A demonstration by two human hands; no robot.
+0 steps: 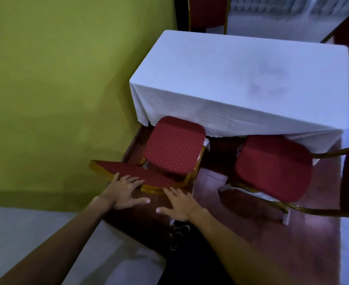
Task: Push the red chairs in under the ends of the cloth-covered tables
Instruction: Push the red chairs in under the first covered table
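I'm pressing both open hands, left and right, fingers spread, on chair back at lower centre; pushing squarely toward bench.

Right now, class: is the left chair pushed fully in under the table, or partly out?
Partly out. Only the front of the left chair's seat sits under the cloth; most shows.

Four red upholstered chairs with gold metal frames: one near left, one near right, one beyond the far end, one at the upper right edge. One rectangular table under a white cloth. Two bare hands: left, right. One green wall.
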